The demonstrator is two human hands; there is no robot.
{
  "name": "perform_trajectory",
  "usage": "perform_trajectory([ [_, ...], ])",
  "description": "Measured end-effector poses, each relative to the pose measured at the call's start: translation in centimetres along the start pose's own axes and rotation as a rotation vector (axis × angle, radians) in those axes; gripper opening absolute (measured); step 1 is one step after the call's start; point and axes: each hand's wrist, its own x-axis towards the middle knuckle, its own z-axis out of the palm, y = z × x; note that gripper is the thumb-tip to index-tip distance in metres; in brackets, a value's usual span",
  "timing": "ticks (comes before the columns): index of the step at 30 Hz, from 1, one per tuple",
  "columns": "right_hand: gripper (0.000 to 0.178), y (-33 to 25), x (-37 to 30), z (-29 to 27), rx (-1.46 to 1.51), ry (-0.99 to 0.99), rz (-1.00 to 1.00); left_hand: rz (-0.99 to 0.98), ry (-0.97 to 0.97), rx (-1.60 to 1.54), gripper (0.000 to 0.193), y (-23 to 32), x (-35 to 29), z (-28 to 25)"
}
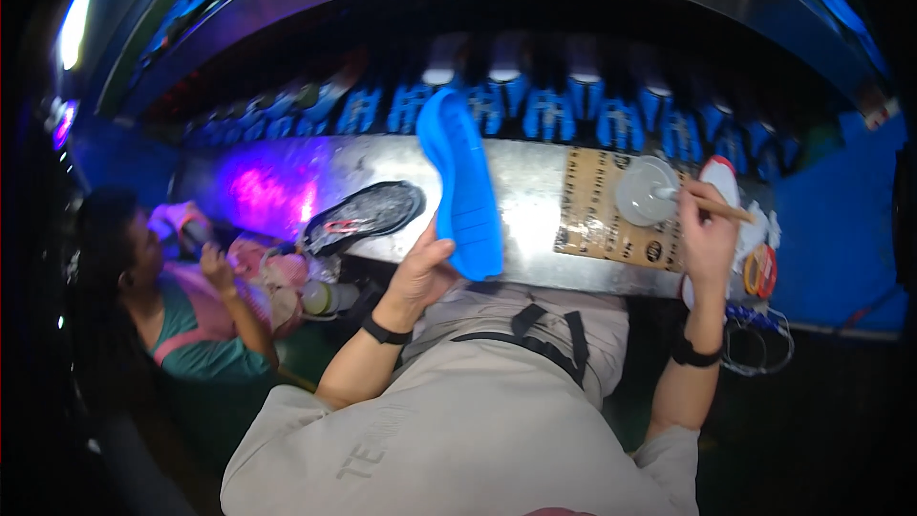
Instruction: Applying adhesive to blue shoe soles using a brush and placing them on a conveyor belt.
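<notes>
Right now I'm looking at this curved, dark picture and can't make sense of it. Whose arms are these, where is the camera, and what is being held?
There is no machine here: the arms are a person's own, seen from a wide camera on their head looking down, which bends straight edges. The left hand holds a bright blue shoe sole up on edge above a long metal bench. The right hand holds a thin brush whose tip is at a small round white pot, which stands on a brown card sheet. A dark shoe sole lies on the bench to the left. Rows of blue soles line the back. Another person is at the lower left.
</notes>
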Motion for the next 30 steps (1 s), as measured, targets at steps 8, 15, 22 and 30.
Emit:
perform_trajectory([
  [8,0.009,-0.4,-0.2,0.2,0.106,0.080,-0.080,-0.055,-0.008,0.054,0.103,0.4,0.5,4.5],
  [15,0.012,2.8,-1.9,1.4,0.050,0.034,-0.088,-0.031,-0.049,0.168,0.101,-1.2,-1.8,4.4],
  [22,0.014,-0.7,-4.8,0.0,0.076,0.220,-0.336,0.020,-0.216,0.107,0.110,-0.4,-5.1,5.1],
  [30,0.013,-0.2,-3.2,0.3,0.010,0.252,-0.158,0.009,-0.183,0.177,0.112,1.8,-0.8,5.8],
])
